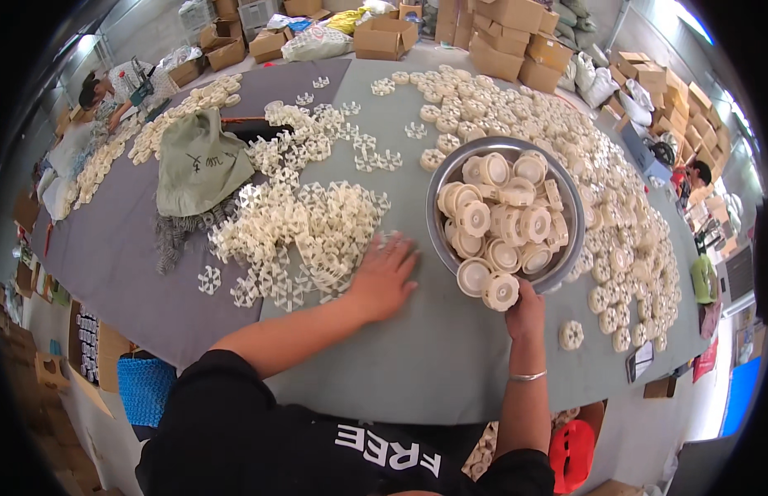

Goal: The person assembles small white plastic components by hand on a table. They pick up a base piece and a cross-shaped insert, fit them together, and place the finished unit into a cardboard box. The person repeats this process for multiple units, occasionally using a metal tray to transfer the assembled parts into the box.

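My left hand [385, 277] lies palm down with its fingers spread, at the right edge of a heap of small cream plastic star-shaped pieces [301, 236]. It is slightly blurred and holds nothing that I can see. My right hand [526, 312] is closed on the near rim of a round metal bowl [437, 225]. Inside the bowl are many round cream plastic caps [475, 218]. One cap [500, 291] rests at the rim against my right fingers, which are partly hidden behind it.
Rows of round cream parts [624, 240] cover the table's right side. One lone part [571, 335] lies near a phone-like object [639, 361]. A green cloth bag [200, 161] sits left of the heap. Cardboard boxes [385, 38] stand behind the table. Other people are at far left and right.
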Demonstrator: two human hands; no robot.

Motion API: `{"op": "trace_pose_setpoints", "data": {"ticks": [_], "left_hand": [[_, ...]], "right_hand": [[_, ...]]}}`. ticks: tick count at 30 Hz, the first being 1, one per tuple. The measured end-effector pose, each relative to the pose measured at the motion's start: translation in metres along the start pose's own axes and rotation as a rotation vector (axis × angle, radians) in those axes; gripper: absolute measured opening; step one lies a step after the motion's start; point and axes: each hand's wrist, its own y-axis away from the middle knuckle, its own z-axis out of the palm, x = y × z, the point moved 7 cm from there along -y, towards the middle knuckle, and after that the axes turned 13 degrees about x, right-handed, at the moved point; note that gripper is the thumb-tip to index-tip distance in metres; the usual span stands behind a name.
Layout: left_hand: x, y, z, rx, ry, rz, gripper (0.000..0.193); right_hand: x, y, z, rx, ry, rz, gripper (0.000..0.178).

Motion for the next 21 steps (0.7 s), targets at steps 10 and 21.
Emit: {"op": "trace_pose_setpoints", "data": {"ticks": [10, 21], "left_hand": [[-0.141, -0.077, -0.019, -0.688, -0.302, -0.268, 0.038], [-0.211, -0.247, 0.125, -0.085, -0.075, -0.206, 0.057]], "right_hand": [[0.013, -0.006, -0.006, 0.093, 0.169, 0.026, 0.041], [0.019, 0.015, 0.005, 0.03, 0.119, 0.133, 0.057]]}}
